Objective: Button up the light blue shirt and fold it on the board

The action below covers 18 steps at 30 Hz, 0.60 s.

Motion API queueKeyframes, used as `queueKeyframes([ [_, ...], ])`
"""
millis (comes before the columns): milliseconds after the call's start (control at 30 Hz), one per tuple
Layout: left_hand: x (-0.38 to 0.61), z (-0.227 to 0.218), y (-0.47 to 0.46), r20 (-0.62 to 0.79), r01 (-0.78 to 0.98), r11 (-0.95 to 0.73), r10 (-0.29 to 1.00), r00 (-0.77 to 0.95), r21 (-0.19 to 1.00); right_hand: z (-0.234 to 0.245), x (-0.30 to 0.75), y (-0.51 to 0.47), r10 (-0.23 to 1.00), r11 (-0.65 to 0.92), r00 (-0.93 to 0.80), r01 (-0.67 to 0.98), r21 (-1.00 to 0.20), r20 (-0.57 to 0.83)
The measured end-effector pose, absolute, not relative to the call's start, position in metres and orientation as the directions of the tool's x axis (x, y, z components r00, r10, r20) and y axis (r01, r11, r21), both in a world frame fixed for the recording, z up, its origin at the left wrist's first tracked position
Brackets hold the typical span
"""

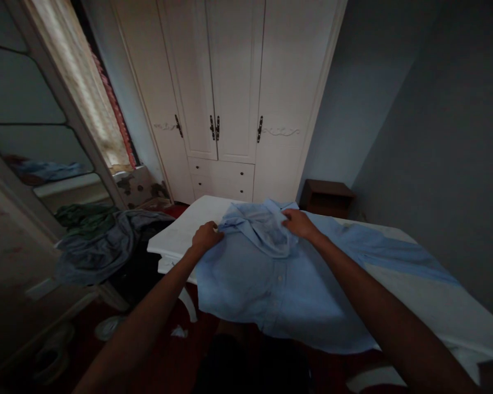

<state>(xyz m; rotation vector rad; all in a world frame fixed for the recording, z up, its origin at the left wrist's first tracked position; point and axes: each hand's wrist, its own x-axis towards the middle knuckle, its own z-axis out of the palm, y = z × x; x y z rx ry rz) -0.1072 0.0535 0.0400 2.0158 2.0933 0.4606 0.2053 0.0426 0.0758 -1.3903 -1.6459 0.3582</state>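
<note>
Below the near edge of the white desk (pixel 181 232), dark-clothed legs (pixel 219 361) stand over a red floor (pixel 160 364), with a small white scrap (pixel 179 331) lying to the left of them. A light blue shirt (pixel 242 276) lies on the desk, its lower part draped over that near edge. Its button placket runs away from the person, with one pale button (pixel 280 279) showing, toward a bunched, folded section between the two hands. The left hand (pixel 206 236) pinches the cloth at the left side of this bunch, fingers closed on it. The right hand (pixel 298 223) grips the fabric at the bunch's right side, also closed. To the right, a sleeve (pixel 398 254) stretches flat along the desk top.

Beyond the desk's left end, grey and green garments (pixel 102 246) sit in a heap. Behind them leans a framed panel (pixel 20 90) with glossy panes, slanting across the left side of the view. Past the desk on the right stands a low brown cabinet (pixel 328 189) with an open front. Farthest off, a tall white wardrobe (pixel 234 76) with dark handles fills the middle, a pale curtain (pixel 80 71) to its left and a grey-blue wall (pixel 427 120) to its right.
</note>
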Motion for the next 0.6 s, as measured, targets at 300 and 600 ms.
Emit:
queueKeyframes([
  [300,-0.124,0.038,0.050,-0.097,0.853,0.001,0.994,0.058,0.522,0.128,0.241,-0.032,0.648,0.640,0.439,0.130,-0.757,0.623],
  [600,-0.162,0.041,0.005,-0.193,0.775,0.033,0.974,0.116,0.632,0.050,0.281,-0.070,0.806,0.239,0.503,0.206,-0.949,0.313],
])
